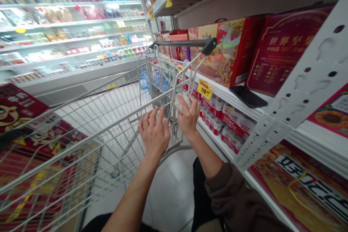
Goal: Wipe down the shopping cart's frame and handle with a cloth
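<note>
A wire shopping cart (119,112) stands before me, its grey handle (182,43) at the far end. My right hand (189,116) is closed around a crumpled white cloth (182,103), close against the cart's upright frame bars. My left hand (154,134) is beside the cart's wire side, fingers stretched out and a little apart, holding nothing. Its fingertips are near the top rail; whether they touch it I cannot tell.
On the right, a white shelf holds red gift boxes (228,50), a dark phone (248,96) and a yellow price tag (204,89). Packs of bottles (231,127) sit below. A perforated shelf post (296,79) stands close. Red boxes (35,134) are at left; refrigerated shelves (73,40) beyond.
</note>
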Demonstrator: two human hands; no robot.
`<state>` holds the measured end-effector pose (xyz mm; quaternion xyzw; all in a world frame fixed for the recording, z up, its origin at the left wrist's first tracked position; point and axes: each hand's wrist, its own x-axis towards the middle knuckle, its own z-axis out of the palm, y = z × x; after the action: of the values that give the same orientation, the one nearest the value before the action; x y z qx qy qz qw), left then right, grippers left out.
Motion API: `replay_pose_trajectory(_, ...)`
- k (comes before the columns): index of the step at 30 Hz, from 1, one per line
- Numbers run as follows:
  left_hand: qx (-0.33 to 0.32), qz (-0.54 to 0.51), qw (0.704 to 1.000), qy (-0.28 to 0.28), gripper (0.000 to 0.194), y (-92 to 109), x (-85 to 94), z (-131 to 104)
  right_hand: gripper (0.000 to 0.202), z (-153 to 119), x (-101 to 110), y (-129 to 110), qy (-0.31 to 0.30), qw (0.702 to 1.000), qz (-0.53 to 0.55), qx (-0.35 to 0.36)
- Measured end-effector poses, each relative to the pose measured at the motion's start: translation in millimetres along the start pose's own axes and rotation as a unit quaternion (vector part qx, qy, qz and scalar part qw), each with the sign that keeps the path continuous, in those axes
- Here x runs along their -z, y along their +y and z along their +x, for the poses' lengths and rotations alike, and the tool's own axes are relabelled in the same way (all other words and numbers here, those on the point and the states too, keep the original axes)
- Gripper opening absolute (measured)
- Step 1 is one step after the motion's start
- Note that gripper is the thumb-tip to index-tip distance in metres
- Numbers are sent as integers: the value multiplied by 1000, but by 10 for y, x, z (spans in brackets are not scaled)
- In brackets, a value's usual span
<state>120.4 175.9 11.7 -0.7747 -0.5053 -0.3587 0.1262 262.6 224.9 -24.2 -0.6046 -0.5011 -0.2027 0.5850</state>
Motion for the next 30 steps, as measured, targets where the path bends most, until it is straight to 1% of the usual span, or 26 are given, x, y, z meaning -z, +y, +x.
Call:
replay_pose_trajectory(2,6,-2,1000,-7,53,13,-8,9,54,22,12,18,25,999,-8,-35)
replay_pose_trajectory(3,10,-2,1000,-7,53,23,-10,13,53,32,16,19,32,998,-7,-52)
replay_pose_trajectory(4,15,-3,1000,-6,53,32,-13,15,52,37,18,13,28,998,0,-55)
replay_pose_trajectory(6,23,-7,1000,-5,53,42,-20,11,51,30,14,-10,5,1000,14,-23)
replay_pose_trajectory(8,21,-11,1000,-2,53,38,-34,0,50,15,8,-26,0,1000,14,7)
replay_pose_trajectory(9,17,-11,1000,-2,53,31,-43,-6,50,11,6,-29,11,1000,7,5)
replay_pose_trajectory(11,5,-6,1000,7,53,15,-66,-17,51,14,8,-26,33,999,-5,-20)
replay_pose_trajectory(12,2,-1,1000,16,52,8,-80,-21,52,20,12,-24,31,999,-7,-28)
replay_pose_trajectory(16,-4,10,999,48,50,-9,-127,-23,54,54,28,-13,-23,1000,-1,-16)
replay_pose_trajectory(18,-12,10,998,55,50,-12,-138,-22,54,67,26,-3,-7,999,-18,-32)
replay_pose_trajectory(20,-17,6,998,57,50,-13,-139,-22,56,66,16,2,16,998,-34,-46)
replay_pose_trajectory(24,-10,-8,999,51,51,-17,-120,-26,55,44,-4,-3,-1,1000,-13,-11)
replay_pose_trajectory(28,-23,-7,999,44,51,-43,-90,-34,56,22,-17,-12,38,998,-10,-53)
replay_pose_trajectory(30,-35,3,998,43,51,-59,-79,-38,55,0,-28,-23,24,999,8,-32)
